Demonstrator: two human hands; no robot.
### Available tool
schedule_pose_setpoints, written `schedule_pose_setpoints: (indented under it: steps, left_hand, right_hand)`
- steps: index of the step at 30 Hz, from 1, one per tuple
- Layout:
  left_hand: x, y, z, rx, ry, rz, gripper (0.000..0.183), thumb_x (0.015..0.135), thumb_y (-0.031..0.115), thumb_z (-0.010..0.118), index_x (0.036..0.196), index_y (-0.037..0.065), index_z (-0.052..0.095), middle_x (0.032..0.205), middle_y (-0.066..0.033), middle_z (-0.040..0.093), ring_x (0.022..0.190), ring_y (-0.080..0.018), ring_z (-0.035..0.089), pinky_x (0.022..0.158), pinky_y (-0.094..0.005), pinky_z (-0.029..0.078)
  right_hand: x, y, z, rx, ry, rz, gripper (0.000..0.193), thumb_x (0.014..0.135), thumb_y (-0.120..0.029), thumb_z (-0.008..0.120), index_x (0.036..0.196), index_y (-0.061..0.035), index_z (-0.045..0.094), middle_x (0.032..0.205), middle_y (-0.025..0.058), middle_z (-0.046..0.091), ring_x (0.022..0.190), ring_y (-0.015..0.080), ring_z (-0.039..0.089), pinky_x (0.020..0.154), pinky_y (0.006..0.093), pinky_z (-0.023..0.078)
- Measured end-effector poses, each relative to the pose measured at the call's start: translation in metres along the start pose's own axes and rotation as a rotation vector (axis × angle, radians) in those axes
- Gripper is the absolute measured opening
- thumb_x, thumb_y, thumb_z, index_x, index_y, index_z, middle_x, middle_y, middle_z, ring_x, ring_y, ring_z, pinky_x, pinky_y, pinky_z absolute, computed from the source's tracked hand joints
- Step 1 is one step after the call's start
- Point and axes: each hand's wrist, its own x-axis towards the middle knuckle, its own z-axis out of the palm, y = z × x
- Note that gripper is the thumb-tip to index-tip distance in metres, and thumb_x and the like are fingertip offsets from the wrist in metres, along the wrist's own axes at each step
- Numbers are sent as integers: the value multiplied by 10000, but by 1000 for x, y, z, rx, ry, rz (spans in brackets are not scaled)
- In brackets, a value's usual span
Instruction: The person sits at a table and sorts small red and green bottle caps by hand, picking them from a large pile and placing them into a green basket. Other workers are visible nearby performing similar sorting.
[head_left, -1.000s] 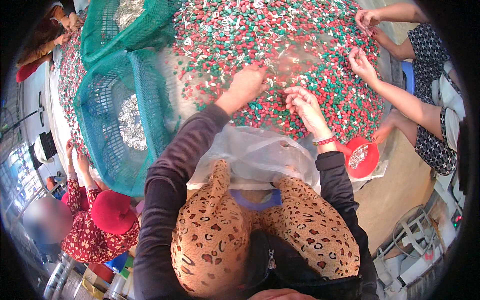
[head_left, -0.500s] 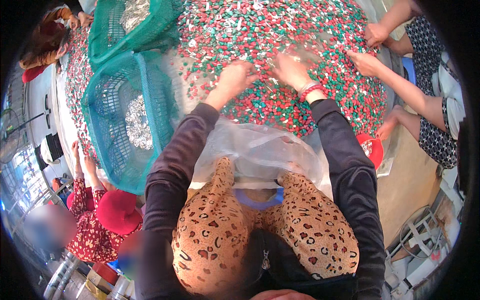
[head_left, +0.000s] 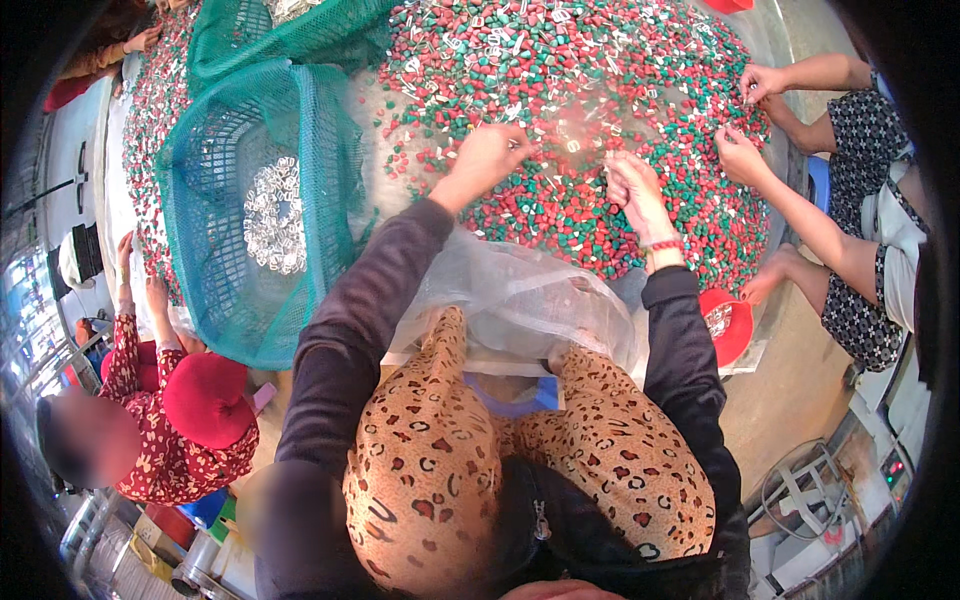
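A wide spread of small red and green pieces (head_left: 590, 225) covers the work surface, with white, clip-like pieces (head_left: 490, 40) scattered among them. My left hand (head_left: 490, 160) hovers over the near part of the spread, its fingers curled together. Something pale shows at those fingertips, too small to name. To its right, my right hand (head_left: 635, 190) is closed, thumb and fingers pinched above the pieces. What it holds, if anything, I cannot make out. A gap separates the two hands.
Left of my arm stands a blue-green basket (head_left: 180, 215) lined with netting, holding white pieces (head_left: 272, 215). Behind it is a green netted basket (head_left: 215, 45). A red bowl (head_left: 735, 335) sits right. A co-worker's hands (head_left: 740, 155) work at right; another person (head_left: 190, 430) sits left.
My right hand has drawn right and nearer, turning and closing its fingers. My left hand has shifted slightly right in the picture. The co-worker's near hand at right has lifted and curled. The view has shifted.
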Motion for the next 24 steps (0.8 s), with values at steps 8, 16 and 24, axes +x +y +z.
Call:
schedule_pose_setpoints:
  steps: [8,16,24]
  left_hand:
    - [-21,27,-36,-1591,-398,-134,164,845,187,466,929,54,512,824,-43,471,730,-127,440,484,-218,335]
    - [16,31,25,127,-246,142,200,834,211,633,938,42,658,782,-99,654,718,-239,650,601,-371,507]
    - [16,14,44,502,-265,102,214,844,249,597,840,47,669,775,-158,675,802,-359,666,714,-463,525]
  right_hand:
    - [-53,-26,2,570,-366,-98,150,836,-182,494,793,-54,428,668,43,389,600,168,398,534,295,341]
    - [-54,-42,-2,160,-128,-59,268,977,-288,462,836,-61,442,695,12,415,617,105,418,468,217,298]
    - [-13,-1,16,-610,-66,-167,239,958,-191,472,1103,-51,601,716,-3,543,617,125,533,533,270,408]
